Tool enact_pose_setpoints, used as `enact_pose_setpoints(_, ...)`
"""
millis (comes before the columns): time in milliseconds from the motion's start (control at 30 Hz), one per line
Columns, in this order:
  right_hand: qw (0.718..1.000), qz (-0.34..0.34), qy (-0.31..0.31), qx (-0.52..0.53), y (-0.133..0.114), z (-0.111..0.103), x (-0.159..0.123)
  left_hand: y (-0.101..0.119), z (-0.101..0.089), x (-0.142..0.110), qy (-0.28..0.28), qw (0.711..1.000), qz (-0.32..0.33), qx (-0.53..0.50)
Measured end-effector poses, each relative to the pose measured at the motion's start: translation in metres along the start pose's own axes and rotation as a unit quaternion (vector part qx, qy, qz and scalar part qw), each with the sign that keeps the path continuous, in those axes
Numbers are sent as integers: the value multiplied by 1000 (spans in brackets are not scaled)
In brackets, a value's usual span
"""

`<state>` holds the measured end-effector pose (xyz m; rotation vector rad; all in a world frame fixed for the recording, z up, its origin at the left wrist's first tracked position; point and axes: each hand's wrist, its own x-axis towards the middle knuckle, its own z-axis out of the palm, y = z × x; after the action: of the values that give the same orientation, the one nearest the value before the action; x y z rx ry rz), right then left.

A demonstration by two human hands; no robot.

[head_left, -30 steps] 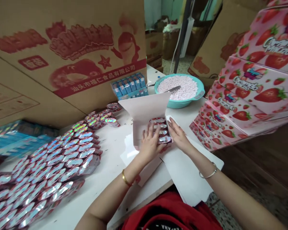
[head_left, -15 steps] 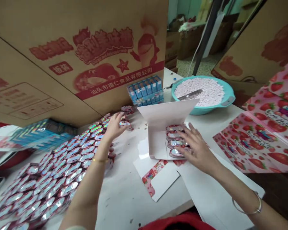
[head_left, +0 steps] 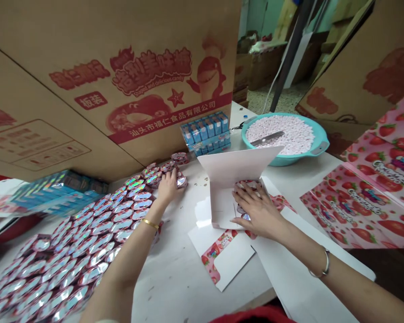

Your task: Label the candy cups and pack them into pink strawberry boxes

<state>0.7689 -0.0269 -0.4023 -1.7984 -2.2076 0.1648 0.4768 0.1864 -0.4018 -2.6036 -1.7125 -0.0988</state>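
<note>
My left hand [head_left: 169,185] reaches to the far end of a long spread of shiny foil-topped candy packs [head_left: 97,229] and closes over one or two of them. My right hand [head_left: 256,207] lies flat, fingers spread, on the packs stacked inside an open white carton [head_left: 222,197] whose flap stands upright. A flat strawberry-print carton blank [head_left: 222,258] lies in front of that carton on the white table [head_left: 175,278].
A big brown cardboard box [head_left: 87,80] leans over the table's back. Blue small boxes [head_left: 207,128] and a teal bowl of pink-white pellets [head_left: 318,146] sit behind the carton. Pink strawberry display boxes [head_left: 363,197] are at right, blue packs [head_left: 54,186] at left.
My left hand left the carton and went out left to the foil packs, then settled on them. My right hand stayed on the packs in the carton, now pressed flatter.
</note>
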Motion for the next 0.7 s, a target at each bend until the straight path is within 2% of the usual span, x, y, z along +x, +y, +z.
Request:
enact_pose_setpoints(100, 1000, 19, -17, -17, -4, -3, 0, 5, -27, -13, 40, 989, 21, -142)
enact_pose_setpoints(167, 999, 32, -31, -30, -7, -6, -1, 17, -47, -27, 83, 958, 49, -270)
enact_pose_setpoints(233, 997, 46, -44, -39, -9, -9, -1, 40, -64, -40, 88, 914, 91, -385)
enact_pose_setpoints(300, 996, 57, -49, -42, -12, -12, -2, 72, -75, -49, 57, 885, 160, -434)
enact_pose_setpoints(333, 996, 63, -48, -43, -14, -12, -2, 90, -78, -50, 41, 883, 198, -424)
enact_pose_setpoints(400, 995, 75, -41, -45, -17, -11, -4, 122, -76, -47, 17, 907, 247, -340)
enact_pose_setpoints(500, 995, 85, -28, -51, -20, -7, -5, 153, -63, -38, -14, 959, 243, -147)
enact_pose_setpoints(600, 995, 87, -23, -49, -18, 2, -7, 162, -51, -33, -31, 972, 229, -45)
enact_pose_setpoints(700, 996, 78, -18, -40, -12, 11, -9, 144, -48, -24, -13, 968, 237, -81)
